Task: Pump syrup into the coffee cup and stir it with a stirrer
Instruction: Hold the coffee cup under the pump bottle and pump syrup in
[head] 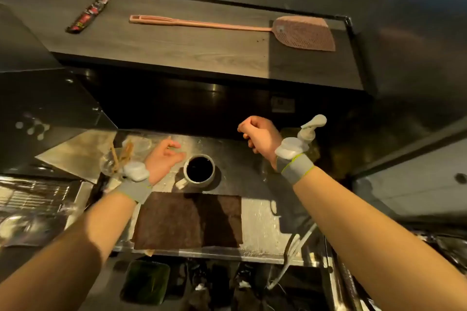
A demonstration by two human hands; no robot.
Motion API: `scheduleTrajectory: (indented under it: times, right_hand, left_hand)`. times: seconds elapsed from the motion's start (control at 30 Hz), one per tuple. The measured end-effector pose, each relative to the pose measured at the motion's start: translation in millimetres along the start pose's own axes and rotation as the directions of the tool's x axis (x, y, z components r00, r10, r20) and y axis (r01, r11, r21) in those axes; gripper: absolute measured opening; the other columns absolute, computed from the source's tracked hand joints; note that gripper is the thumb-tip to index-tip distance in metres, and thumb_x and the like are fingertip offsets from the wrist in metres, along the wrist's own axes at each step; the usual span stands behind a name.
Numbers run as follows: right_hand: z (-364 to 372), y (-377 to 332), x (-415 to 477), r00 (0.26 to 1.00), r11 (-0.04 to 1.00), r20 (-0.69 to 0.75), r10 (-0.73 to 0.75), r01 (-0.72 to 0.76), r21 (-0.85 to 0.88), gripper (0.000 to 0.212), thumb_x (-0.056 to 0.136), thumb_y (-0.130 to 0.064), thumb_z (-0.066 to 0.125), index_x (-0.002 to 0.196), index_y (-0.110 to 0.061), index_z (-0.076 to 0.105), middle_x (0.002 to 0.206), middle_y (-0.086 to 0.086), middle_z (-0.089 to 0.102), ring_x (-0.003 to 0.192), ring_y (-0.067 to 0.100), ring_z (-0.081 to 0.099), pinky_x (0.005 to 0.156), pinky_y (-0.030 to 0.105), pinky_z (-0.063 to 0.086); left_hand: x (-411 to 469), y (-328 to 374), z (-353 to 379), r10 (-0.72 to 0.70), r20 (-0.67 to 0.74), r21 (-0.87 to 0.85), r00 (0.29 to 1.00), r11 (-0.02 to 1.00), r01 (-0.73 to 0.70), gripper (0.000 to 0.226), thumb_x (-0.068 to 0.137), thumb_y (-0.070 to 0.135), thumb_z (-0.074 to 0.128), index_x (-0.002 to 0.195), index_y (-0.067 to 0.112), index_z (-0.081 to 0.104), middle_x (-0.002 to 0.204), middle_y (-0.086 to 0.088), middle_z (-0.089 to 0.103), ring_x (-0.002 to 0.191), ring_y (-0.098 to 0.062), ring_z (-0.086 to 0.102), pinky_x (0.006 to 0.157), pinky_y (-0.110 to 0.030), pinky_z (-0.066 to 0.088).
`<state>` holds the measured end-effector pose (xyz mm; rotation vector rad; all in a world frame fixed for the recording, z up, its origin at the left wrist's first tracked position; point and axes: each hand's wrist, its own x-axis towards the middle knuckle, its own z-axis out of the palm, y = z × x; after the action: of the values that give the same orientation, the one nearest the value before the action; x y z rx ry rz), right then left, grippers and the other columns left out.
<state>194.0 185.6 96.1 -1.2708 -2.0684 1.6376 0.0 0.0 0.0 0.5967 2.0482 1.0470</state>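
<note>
A white cup (pixel 199 170) full of dark coffee stands on the steel counter (pixel 257 214), its handle pointing toward me. My left hand (pixel 164 160) hovers just left of the cup, fingers loosely spread and holding nothing. My right hand (pixel 260 135) is raised above and to the right of the cup, curled into a fist with nothing visible in it. The syrup bottle's white pump head (pixel 312 125) rises just right of that hand; my wrist partly hides the bottle. Wooden stirrers (pixel 121 156) stand in a clear glass at the left.
A brown cloth (pixel 187 219) lies on the counter in front of the cup. On the raised wooden shelf behind lie a pink fly swatter (pixel 252 26) and a red-and-black packet (pixel 88 14). A metal rack (pixel 32 197) sits at the left.
</note>
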Motion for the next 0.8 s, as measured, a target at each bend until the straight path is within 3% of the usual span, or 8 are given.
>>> scheduleTrajectory:
  times: [0.13,0.3,0.47,0.67,0.8]
  right_hand:
    - [-8.1,11.2,4.2,0.999,1.0,-0.039,0.003,-0.004,-0.013,0.022,0.093,-0.025,0.056,0.094,-0.005,0.066,0.072,0.0,0.054,0.054,0.01,0.047,0.042,0.018,0.035]
    - [-7.0,26.8,7.0,0.996,0.987,-0.018,0.091,-0.088,0.134,0.013,0.092,-0.021,0.057,0.081,-0.018,0.063,0.067,-0.003,0.05,0.043,0.004,0.043,0.037,0.018,0.03]
    - [-6.7,40.6,0.5,0.994,0.982,-0.021,0.107,-0.102,0.159,0.012,0.094,-0.019,0.056,0.086,-0.014,0.063,0.067,-0.002,0.05,0.049,0.007,0.043,0.04,0.02,0.031]
    - [-5.8,49.2,-2.0,0.993,0.976,-0.04,0.11,-0.1,0.191,0.014,0.093,-0.018,0.057,0.081,-0.016,0.062,0.062,-0.004,0.049,0.044,0.006,0.041,0.038,0.02,0.03]
    - [-4.7,51.1,-3.8,0.992,0.979,-0.055,0.109,-0.098,0.176,0.016,0.093,-0.02,0.058,0.077,-0.019,0.062,0.063,-0.003,0.051,0.045,0.008,0.042,0.037,0.019,0.029]
  left_hand:
    - [0.3,-27.7,20.0,-0.026,0.081,0.115,0.996,0.993,0.017,0.076,0.079,0.033,0.079,0.143,0.03,0.038,0.14,-0.011,0.043,0.129,-0.029,0.043,0.095,-0.035,0.04]
    - [5.2,-42.3,39.2,-0.01,0.163,0.157,0.987,0.987,-0.016,0.106,0.069,0.035,0.087,0.154,0.025,0.024,0.155,-0.012,0.031,0.142,-0.03,0.033,0.109,-0.039,0.034]
    - [8.3,-49.4,52.4,0.027,0.175,0.341,0.984,0.936,-0.086,0.126,0.058,0.041,0.091,0.156,0.024,0.014,0.151,-0.012,0.029,0.139,-0.033,0.035,0.113,-0.045,0.032]
    - [17.9,-49.1,62.4,0.073,0.156,0.367,0.985,0.922,-0.126,0.129,0.05,0.041,0.094,0.153,0.022,0.02,0.147,-0.014,0.034,0.133,-0.037,0.041,0.109,-0.049,0.038]
    - [17.0,-48.2,68.0,0.101,0.11,0.363,0.989,0.922,-0.134,0.12,0.039,0.055,0.089,0.141,0.029,0.031,0.136,-0.013,0.039,0.116,-0.037,0.053,0.098,-0.047,0.047]
